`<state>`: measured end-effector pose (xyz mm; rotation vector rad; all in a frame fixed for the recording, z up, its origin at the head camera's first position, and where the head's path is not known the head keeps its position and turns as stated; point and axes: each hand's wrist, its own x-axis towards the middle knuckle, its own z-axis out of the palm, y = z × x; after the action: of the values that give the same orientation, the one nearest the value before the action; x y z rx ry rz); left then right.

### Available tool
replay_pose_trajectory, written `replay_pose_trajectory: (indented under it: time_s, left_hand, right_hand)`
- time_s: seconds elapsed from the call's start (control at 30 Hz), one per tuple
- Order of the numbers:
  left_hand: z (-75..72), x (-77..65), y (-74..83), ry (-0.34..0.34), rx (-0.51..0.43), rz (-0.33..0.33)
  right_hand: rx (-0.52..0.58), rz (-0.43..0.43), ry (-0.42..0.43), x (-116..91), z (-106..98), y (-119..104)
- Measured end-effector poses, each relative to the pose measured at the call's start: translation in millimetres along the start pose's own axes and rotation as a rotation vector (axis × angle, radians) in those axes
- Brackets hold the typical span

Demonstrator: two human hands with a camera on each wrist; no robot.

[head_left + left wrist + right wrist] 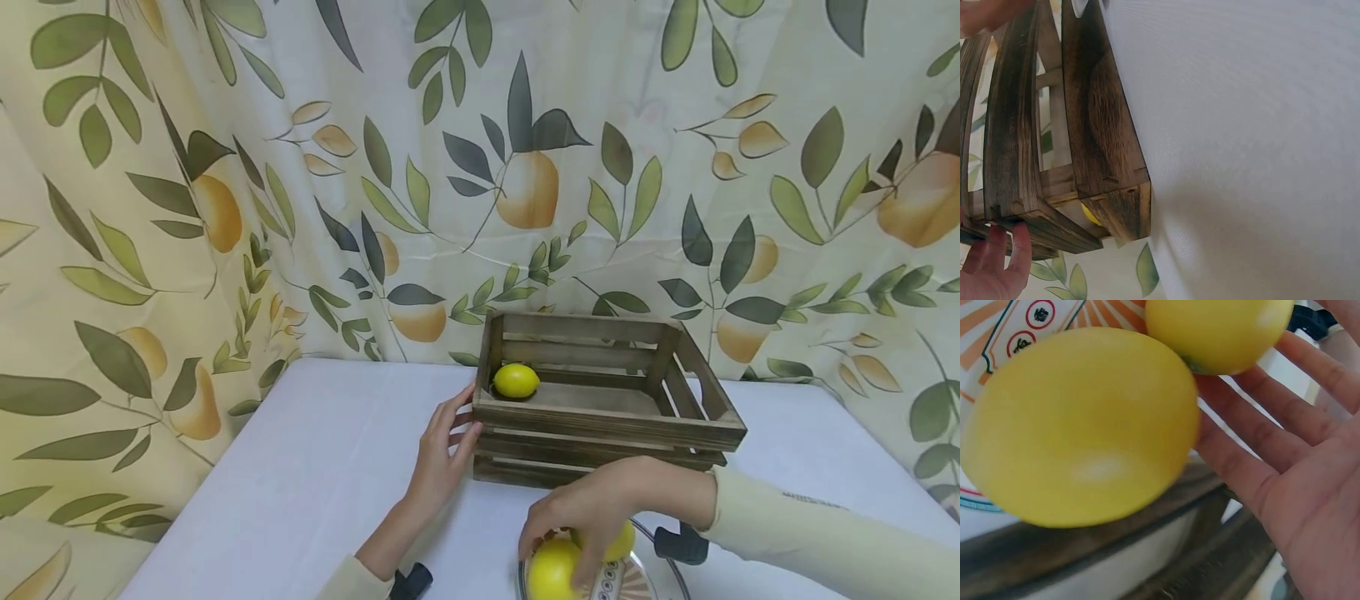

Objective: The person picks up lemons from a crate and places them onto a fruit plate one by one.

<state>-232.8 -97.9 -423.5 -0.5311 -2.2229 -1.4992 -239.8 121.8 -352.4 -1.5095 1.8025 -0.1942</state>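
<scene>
In the head view, my right hand (592,512) reaches down over two yellow lemons on a round patterned plate (637,583). The front lemon (552,570) lies under its fingers, and the other lemon (619,543) is partly hidden behind the hand. Seen from the right wrist, the fingers (1291,415) are spread and fairly straight, with tips against the lemons. My left hand (442,458) touches the left end of a brown slatted wooden crate (607,425); its fingertips rest on the slats. Inside the crate's left corner lies a third lemon (516,381).
A white cloth covers the table (300,467). Behind it hangs a curtain (450,167) printed with leaves and fruit. The crate stands near the back, just beyond the plate.
</scene>
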Motion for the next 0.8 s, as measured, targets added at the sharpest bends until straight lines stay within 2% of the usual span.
replay_pose_trajectory:
  time_s: [0.13,0.23,0.4,0.57,0.8]
  left_hand:
    - [-0.1,-1.0,-0.1,-0.002,-0.003,0.007]
    - [0.0,-1.4,-0.6,-0.003,-0.005,-0.009]
    - [0.6,-1.4,-1.6,-0.006,-0.003,-0.015]
    - [1.1,-1.3,-0.7,-0.011,0.003,-0.004]
    - [-1.0,0.3,2.2,-0.013,0.015,-0.017]
  right_hand:
    - [-0.078,-0.026,0.024,-6.9,-3.6,-3.4]
    - [-0.092,-0.034,0.042,-12.6,-8.4,-6.5]
    - [-0.065,-0.004,0.075,-25.6,-18.0,-14.8]
    - [-0.061,0.031,0.067,-40.6,-28.9,-26.0]
    - [-0.070,0.037,0.107,-57.1,-53.6,-41.1]
